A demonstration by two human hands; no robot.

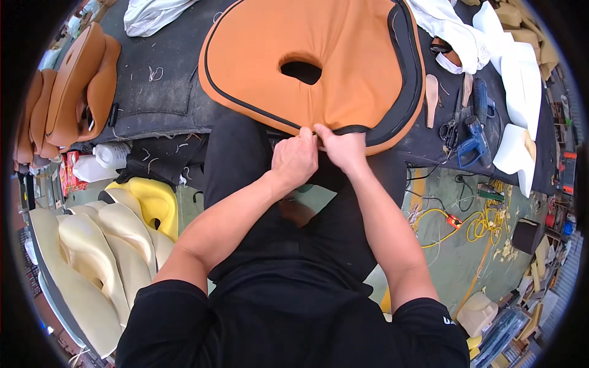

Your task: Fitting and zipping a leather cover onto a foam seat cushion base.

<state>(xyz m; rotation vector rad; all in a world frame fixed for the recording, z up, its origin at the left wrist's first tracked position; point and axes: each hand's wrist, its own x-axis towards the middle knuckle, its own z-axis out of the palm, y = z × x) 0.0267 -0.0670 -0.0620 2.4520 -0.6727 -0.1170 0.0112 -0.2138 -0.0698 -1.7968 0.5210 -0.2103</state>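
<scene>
A tan-orange padded cushion (257, 58) with an oval hole rests on the table edge and against my thighs. Black trim (227, 101) runs round its rim, and a wide black band (402, 80) shows along the right side, where the tan cover stops short of it. My left hand (296, 158) is closed in a pinch on the cover's near edge. Right beside it, my right hand (345, 149) also pinches that edge, thumb on top. Creases run from the hole down to my fingers. The undersides of both grips are hidden.
On the dark table (153, 80) to the right lie a blue glue gun (475, 142), scissors (449, 132) and a wooden spatula (432, 101). Finished tan cushions (76, 86) stand at the left. Below them are cream foam pieces (92, 245). A yellow cable (485, 227) crosses the floor.
</scene>
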